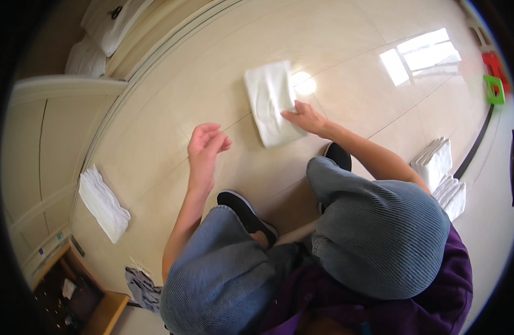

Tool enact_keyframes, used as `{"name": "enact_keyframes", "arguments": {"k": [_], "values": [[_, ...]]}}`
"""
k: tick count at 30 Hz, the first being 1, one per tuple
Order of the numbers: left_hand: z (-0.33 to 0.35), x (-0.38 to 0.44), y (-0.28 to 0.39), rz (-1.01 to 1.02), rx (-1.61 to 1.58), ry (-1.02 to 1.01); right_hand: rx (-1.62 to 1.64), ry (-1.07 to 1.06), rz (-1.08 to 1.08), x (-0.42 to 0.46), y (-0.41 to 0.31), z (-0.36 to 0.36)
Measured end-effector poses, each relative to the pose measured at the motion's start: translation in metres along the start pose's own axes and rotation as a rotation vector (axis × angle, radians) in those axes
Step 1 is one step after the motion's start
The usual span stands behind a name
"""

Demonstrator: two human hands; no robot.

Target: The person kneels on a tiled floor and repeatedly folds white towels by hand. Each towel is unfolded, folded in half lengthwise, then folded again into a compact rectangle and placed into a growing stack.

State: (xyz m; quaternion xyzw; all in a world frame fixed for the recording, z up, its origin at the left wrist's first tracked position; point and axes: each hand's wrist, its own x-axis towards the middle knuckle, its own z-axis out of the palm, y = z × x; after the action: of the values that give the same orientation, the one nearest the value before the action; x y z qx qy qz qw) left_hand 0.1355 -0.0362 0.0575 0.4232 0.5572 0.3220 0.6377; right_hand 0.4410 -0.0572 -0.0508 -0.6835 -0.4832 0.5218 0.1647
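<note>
My right hand (pixel 309 119) grips the right edge of a folded white cloth (pixel 270 100), thumb on top and fingers out of sight beneath. The cloth is a flat rectangle with soft creases, slightly blurred, over the tiled floor between my feet and the wall side. I cannot tell whether its underside touches the tiles. To the left of it, my left hand (pixel 206 142) hangs above the floor with loosely curled fingers and nothing in it.
Folded white cloths stand in stacks (pixel 433 163) at the right. Another white cloth pile (pixel 104 203) lies by the cabinet (pixel 64 125) at left. Grey fabric (pixel 143 289) lies near an open wooden drawer (pixel 108 312). White cloths with black scissors (pixel 115 12) sit upper left. A green plastic stool (pixel 494 90) is far right.
</note>
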Motion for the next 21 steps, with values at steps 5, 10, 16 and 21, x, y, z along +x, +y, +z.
{"name": "enact_keyframes", "arguments": {"k": [5,10,16,21], "values": [[0.029,0.0,-0.052,0.772,0.834,-0.116,-0.248,-0.168,-0.271,-0.021,0.006,-0.008],[0.045,0.015,-0.075,0.762,1.275,-0.229,-0.504,0.085,-0.244,-0.042,-0.012,0.011],[0.045,0.025,-0.082,0.649,1.309,-0.237,-0.859,0.092,-0.704,-0.054,-0.018,0.047],[-0.021,0.021,-0.107,0.682,1.092,-0.001,-0.628,0.116,-0.825,-0.036,0.007,0.038]]}}
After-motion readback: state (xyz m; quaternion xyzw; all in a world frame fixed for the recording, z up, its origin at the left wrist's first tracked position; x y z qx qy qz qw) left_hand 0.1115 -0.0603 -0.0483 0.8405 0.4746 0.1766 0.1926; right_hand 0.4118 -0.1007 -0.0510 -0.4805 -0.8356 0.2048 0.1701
